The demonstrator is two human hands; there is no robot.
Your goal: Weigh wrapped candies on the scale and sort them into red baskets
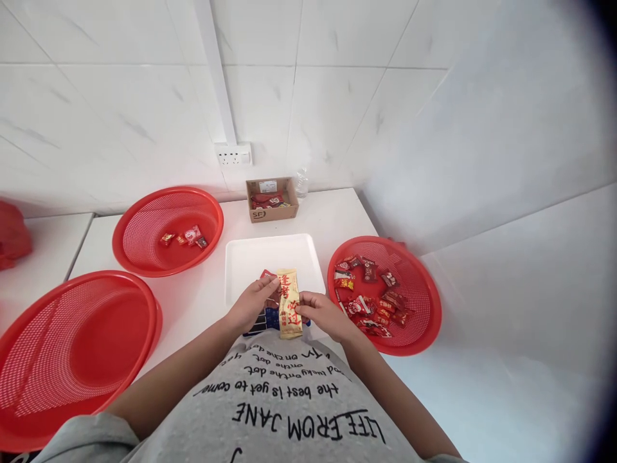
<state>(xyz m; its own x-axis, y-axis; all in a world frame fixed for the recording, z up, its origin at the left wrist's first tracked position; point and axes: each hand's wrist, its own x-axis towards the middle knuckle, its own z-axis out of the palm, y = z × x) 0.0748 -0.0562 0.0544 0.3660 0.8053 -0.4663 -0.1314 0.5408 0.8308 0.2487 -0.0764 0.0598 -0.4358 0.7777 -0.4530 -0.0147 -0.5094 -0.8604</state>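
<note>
Both my hands hold a cream snack packet with red characters over the near edge of a white tray. My left hand pinches its upper left side, fingers closed. My right hand grips its right edge. A red packet and a dark blue item lie partly hidden under my hands.
A red basket at the right holds several red sweets. A red basket at the back left holds a few sweets. A large red basket sits near left. A cardboard box and a plastic bottle stand by the wall.
</note>
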